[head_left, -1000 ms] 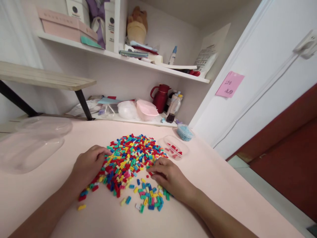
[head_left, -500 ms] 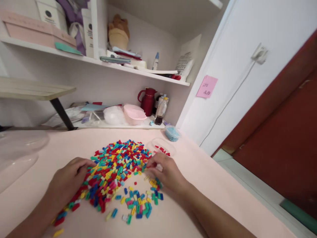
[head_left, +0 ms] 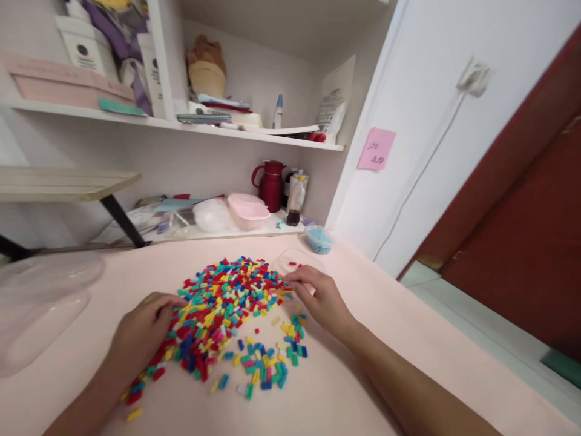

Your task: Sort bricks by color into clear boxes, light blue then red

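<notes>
A broad heap of small multicoloured plastic building bricks (head_left: 231,297) covers the middle of the table. At its left edge lies my left hand (head_left: 147,321), index finger stretched out onto the bricks and the other fingers loosely bent, holding nothing visible. My right hand (head_left: 320,297) is over the heap's right edge, thumb and fingertips brought close together; whatever is between them is too small to make out. Just behind it, a clear shallow lid or dish (head_left: 284,259) holds a few red bricks, partly hidden by the hand. A looser group of bricks (head_left: 265,363) lies nearer me.
A clear tub of light-blue pieces (head_left: 319,240) stands at the back right. Clear plastic containers (head_left: 49,297) lie at left, near a small raised stand (head_left: 68,183). A red jug (head_left: 271,186), a bottle (head_left: 296,203) and a pink box (head_left: 248,209) line the back ledge.
My right hand has shifted back along the heap's right edge toward the clear dish, covering part of it. My left hand stays at the left edge. The camera view has shifted slightly.
</notes>
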A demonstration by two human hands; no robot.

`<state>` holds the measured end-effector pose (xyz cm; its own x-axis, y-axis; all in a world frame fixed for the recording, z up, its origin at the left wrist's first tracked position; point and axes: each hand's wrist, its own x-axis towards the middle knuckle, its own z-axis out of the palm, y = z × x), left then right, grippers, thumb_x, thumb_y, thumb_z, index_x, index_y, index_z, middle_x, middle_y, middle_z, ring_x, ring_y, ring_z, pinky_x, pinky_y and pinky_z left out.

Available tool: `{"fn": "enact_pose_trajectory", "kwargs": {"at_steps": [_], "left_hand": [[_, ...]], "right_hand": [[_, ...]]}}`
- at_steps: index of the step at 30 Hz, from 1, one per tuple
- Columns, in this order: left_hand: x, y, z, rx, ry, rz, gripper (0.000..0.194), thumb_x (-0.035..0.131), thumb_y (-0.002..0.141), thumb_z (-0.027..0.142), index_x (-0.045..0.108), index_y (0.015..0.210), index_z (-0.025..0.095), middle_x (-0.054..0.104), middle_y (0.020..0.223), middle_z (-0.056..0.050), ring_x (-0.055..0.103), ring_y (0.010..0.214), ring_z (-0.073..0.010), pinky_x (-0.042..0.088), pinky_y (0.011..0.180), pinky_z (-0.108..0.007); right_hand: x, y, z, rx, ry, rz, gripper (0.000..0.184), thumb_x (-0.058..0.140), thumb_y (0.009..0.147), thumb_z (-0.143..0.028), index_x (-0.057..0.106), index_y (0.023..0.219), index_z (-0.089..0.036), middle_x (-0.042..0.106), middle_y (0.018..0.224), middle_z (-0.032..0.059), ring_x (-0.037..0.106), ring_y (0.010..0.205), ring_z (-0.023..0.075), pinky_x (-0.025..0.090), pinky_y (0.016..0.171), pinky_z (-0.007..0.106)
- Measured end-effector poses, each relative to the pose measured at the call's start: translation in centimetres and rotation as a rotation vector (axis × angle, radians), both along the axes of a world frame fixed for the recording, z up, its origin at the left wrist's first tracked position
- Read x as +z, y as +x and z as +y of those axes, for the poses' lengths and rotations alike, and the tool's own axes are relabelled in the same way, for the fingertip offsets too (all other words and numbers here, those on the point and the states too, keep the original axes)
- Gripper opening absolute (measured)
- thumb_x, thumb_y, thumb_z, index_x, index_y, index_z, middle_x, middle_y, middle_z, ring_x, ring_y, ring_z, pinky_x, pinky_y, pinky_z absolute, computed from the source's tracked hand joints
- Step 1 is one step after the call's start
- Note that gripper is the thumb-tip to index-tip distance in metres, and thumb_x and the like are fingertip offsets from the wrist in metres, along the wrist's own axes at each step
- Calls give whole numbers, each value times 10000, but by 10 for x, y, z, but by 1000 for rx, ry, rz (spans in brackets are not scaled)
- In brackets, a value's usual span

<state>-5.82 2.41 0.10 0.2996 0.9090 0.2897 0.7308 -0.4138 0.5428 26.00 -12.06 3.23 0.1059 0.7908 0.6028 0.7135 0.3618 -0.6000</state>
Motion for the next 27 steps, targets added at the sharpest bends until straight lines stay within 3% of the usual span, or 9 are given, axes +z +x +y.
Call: {"fn": "enact_pose_trajectory", "kwargs": {"at_steps": [3,6,10,14,17,22,27], "left_hand": [[8,4,-8,17,1,2,328,412,757,329,731,817,279,745,1010,-11,675,984,-214,509,883,-320],[13,6,-14,30,-12,10,343,402,771,324,737,829,278,745,1011,-3,680,973,-197,513,865,-299],[14,6,-15,29,-13,4,341,404,775,312,740,828,277,740,1022,1,677,980,-193,512,870,-296],[12,5,-13,32,-14,13,334,409,774,329,737,809,274,741,1019,-6,679,979,-205,518,869,-305],[13,6,-12,38,-9,18,334,409,766,330,736,803,276,742,1015,-6,682,978,-205,523,861,-302],[15,6,-14,41,-12,10,337,405,763,318,736,820,286,741,1011,3,680,977,-208,520,868,-309],[11,5,-13,22,-14,-2,332,415,777,316,737,845,270,737,1042,-10,667,990,-211,502,894,-308]], "right_hand": [[-1,-27,-8,280,-77,-109,237,496,944,-170,712,1016,-237,709,919,47,642,849,157,500,793,279],[-9,-44,-11,387,-106,-249,273,492,950,-180,677,1137,-254,701,974,54,637,856,154,492,777,260],[-20,-46,-7,308,-143,-384,326,500,942,-180,636,1230,-248,673,999,67,622,869,171,482,769,270],[-23,-38,-2,216,-175,-412,283,521,925,-172,683,1152,-219,655,965,77,617,843,173,481,749,268],[-21,-35,-2,235,-190,-417,249,537,925,-184,712,1094,-235,662,941,64,620,839,165,477,758,260],[-21,-35,-1,260,-177,-422,259,570,933,-252,697,1157,-274,679,920,51,625,823,163,464,734,257],[-23,-34,-1,273,-163,-421,180,590,923,-239,744,1008,-279,676,856,28,641,802,147,454,706,240]]}}
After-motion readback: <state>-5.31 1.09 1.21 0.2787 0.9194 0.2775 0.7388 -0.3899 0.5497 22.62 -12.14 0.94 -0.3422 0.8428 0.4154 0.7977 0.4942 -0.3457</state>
